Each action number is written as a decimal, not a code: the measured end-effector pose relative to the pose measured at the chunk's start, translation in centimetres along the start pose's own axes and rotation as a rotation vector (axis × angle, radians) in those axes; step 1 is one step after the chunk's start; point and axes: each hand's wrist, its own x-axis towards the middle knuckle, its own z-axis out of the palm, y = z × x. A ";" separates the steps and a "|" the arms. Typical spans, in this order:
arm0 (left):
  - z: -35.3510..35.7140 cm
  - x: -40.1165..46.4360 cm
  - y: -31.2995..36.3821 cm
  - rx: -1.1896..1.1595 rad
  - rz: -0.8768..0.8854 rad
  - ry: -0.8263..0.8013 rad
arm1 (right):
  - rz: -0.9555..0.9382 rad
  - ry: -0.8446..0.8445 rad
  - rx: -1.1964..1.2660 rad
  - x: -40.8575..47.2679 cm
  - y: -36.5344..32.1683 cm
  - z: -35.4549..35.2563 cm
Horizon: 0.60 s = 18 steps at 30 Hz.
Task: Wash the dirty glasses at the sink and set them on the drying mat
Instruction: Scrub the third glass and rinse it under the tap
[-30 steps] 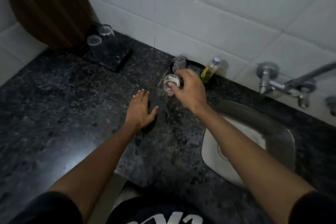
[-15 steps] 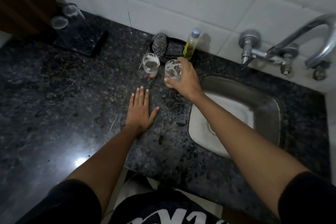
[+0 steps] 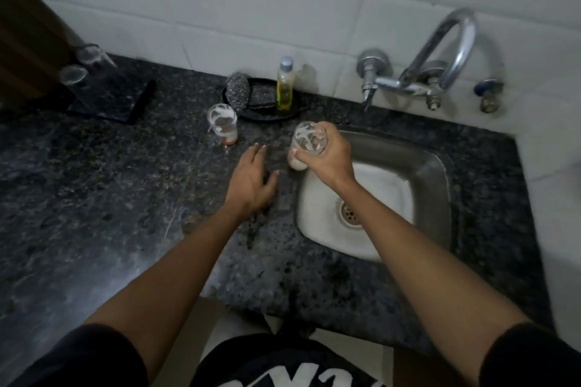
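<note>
My right hand (image 3: pixel 327 157) grips a dirty glass (image 3: pixel 306 144) smeared with white residue, holding it at the left rim of the steel sink (image 3: pixel 418 166). A second dirty glass (image 3: pixel 222 123) with white streaks stands on the dark granite counter (image 3: pixel 94 198), to the left. My left hand (image 3: pixel 253 181) rests flat on the counter between the two, fingers straight. Two clean glasses (image 3: pixel 82 69) stand upside down on the black drying mat (image 3: pixel 125 100) at the far left.
A black tray (image 3: pixel 270 110) by the wall holds a steel scrubber (image 3: pixel 238 94) and a bottle of yellow dish soap (image 3: pixel 284 85). The curved tap (image 3: pixel 440 53) rises behind the sink. A wooden board (image 3: pixel 25 41) leans at the left wall.
My right hand has lifted one dirty glass away from the other and carried it right, to the sink's edge. My left hand stays flat on the counter.
</note>
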 end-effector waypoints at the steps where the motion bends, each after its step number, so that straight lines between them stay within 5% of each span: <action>1: 0.2 0.6 1.7 -0.031 0.020 0.004 | 0.011 0.023 -0.008 -0.5 0.6 -1.5; 10: 1.5 8.8 12.9 -0.228 0.184 -0.023 | 0.131 0.328 -0.160 -1.2 2.2 -13.3; 18: 2.9 13.8 20.2 -0.355 0.102 -0.009 | 0.102 0.422 -0.174 1.0 1.3 -18.6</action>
